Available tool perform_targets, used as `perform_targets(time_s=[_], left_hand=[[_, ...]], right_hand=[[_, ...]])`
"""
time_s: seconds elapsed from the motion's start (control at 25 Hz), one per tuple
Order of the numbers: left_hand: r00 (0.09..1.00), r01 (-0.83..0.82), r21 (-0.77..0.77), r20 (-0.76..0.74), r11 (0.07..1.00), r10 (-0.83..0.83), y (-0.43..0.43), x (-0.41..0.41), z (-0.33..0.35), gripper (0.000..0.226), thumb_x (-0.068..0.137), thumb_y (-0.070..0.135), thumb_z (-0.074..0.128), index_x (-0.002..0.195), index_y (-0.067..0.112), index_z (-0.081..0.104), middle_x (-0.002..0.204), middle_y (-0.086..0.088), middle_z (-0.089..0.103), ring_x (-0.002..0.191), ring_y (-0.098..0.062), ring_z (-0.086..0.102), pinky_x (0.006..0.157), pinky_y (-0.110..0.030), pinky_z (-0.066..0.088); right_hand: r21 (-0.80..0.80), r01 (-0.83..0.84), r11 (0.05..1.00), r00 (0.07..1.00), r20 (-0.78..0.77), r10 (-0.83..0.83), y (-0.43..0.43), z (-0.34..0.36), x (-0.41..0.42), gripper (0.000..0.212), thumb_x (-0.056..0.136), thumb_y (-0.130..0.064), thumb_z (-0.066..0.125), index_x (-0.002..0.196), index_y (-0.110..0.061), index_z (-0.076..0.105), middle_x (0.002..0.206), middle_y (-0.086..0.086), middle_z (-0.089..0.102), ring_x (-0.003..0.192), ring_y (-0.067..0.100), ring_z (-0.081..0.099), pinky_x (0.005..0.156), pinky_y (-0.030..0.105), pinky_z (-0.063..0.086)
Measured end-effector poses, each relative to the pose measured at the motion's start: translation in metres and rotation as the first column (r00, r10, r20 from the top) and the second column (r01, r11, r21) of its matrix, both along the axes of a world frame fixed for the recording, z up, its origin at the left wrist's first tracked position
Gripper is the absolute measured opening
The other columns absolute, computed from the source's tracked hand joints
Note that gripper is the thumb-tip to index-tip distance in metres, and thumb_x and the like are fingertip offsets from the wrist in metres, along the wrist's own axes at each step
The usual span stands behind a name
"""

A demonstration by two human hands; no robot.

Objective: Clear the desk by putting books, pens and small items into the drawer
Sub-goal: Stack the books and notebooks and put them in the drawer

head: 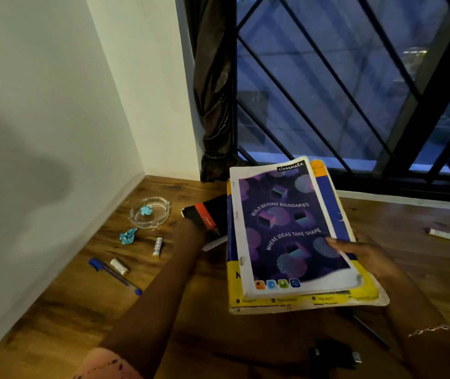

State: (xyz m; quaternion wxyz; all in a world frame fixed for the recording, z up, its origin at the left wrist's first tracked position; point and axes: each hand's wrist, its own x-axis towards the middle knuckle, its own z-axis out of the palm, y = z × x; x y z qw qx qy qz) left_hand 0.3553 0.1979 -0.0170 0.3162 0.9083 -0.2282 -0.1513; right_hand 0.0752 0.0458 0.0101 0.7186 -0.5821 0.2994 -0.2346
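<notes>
My right hand (366,255) grips a stack of two books above the desk: a purple Classmate notebook (289,228) on a larger yellow and blue book (336,294). My left hand (191,231) reaches under the stack's left edge to a black and red notebook (207,214) lying on the wooden desk (81,310); its fingers are hidden, and its grip cannot be made out. On the desk at the left lie a blue pen (114,274), two small batteries (157,247) (119,266) and a crumpled blue paper (128,236).
A glass ashtray (150,212) with a blue scrap stands near the wall corner. A white stick-like item (442,234) lies at the far right. A black cable plug (333,354) lies at the near edge. White wall on the left, barred window and curtain behind.
</notes>
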Motion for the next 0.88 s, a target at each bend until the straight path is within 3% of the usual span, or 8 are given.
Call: perform_targets(time_s=[0.12,0.24,0.36,0.44,0.52,0.64,0.72,0.88], left_hand=[[0.951,0.236,0.226,0.145,0.945,-0.273,-0.023,-0.009,-0.008,0.049,0.092,0.025,0.054,0.135,0.008,0.037,0.138,-0.019,0.043,0.126,-0.033,0.043,0.102,-0.040,0.039],[0.923,0.347,0.236,0.084,0.907,-0.375,-0.036,-0.012,0.000,0.038,0.099,0.024,0.037,0.125,-0.002,0.049,0.123,-0.022,0.056,0.115,-0.037,0.053,0.098,-0.043,0.045],[0.895,0.391,0.306,0.092,0.868,-0.436,-0.043,-0.013,0.004,0.036,0.099,0.021,0.039,0.125,-0.003,0.050,0.115,-0.019,0.061,0.107,-0.032,0.060,0.092,-0.037,0.050],[0.856,0.439,0.384,0.097,0.813,-0.508,-0.047,-0.019,0.006,0.035,0.098,0.021,0.042,0.126,0.001,0.049,0.118,-0.017,0.061,0.110,-0.029,0.060,0.095,-0.036,0.049],[0.751,0.511,0.505,0.131,0.696,-0.647,-0.052,-0.021,0.006,0.035,0.098,0.023,0.043,0.125,0.002,0.051,0.121,-0.017,0.059,0.113,-0.029,0.057,0.097,-0.036,0.047],[0.681,0.488,0.587,0.206,0.646,-0.702,-0.052,-0.023,0.005,0.032,0.096,0.022,0.047,0.123,0.005,0.051,0.118,-0.013,0.061,0.109,-0.025,0.059,0.091,-0.030,0.047],[0.661,0.444,0.572,0.311,0.690,-0.683,-0.049,-0.020,0.005,0.031,0.097,0.021,0.045,0.123,0.005,0.051,0.115,-0.012,0.062,0.106,-0.023,0.061,0.086,-0.028,0.048],[0.495,0.326,0.576,0.571,0.749,-0.655,-0.040,0.000,0.025,0.033,0.099,0.017,0.035,0.129,0.006,0.042,0.112,-0.011,0.063,0.100,-0.025,0.063,0.080,-0.030,0.049]], right_hand=[[0.038,0.011,0.999,1.000,-0.009,-0.010,-0.005,-0.004,-0.002,0.110,-0.002,-0.048,0.088,0.097,-0.013,0.057,0.068,-0.001,0.073,0.061,0.011,0.070,0.049,0.023,0.056],[0.072,0.030,0.997,1.000,0.005,-0.031,-0.010,-0.009,-0.007,0.111,-0.002,-0.045,0.089,0.099,-0.013,0.057,0.068,-0.001,0.074,0.062,0.011,0.070,0.048,0.024,0.056],[0.069,0.046,0.997,0.999,0.012,-0.047,-0.013,-0.015,-0.011,0.109,-0.002,-0.047,0.089,0.097,-0.015,0.056,0.068,-0.003,0.073,0.063,0.011,0.070,0.047,0.022,0.054],[0.073,0.053,0.996,0.999,-0.002,-0.053,-0.012,-0.017,-0.011,0.110,-0.002,-0.047,0.089,0.097,-0.015,0.056,0.068,-0.002,0.073,0.065,0.015,0.070,0.047,0.023,0.055],[0.097,0.053,0.994,0.998,0.013,-0.054,-0.012,-0.018,-0.012,0.110,-0.002,-0.045,0.089,0.099,-0.014,0.056,0.069,-0.001,0.073,0.063,0.014,0.070,0.047,0.024,0.055],[0.125,0.055,0.991,0.997,0.038,-0.060,-0.012,-0.018,-0.015,0.113,-0.001,-0.042,0.091,0.103,-0.012,0.057,0.071,0.000,0.074,0.064,0.013,0.071,0.049,0.026,0.056],[0.140,0.058,0.989,0.996,0.059,-0.067,-0.011,-0.018,-0.019,0.110,-0.002,-0.040,0.091,0.099,-0.013,0.058,0.072,0.001,0.074,0.063,0.013,0.071,0.049,0.027,0.057],[0.123,0.064,0.990,0.996,0.059,-0.071,-0.010,-0.015,-0.024,0.110,0.002,-0.042,0.092,0.104,-0.014,0.058,0.087,0.008,0.070,0.068,0.016,0.072,0.053,0.030,0.058]])
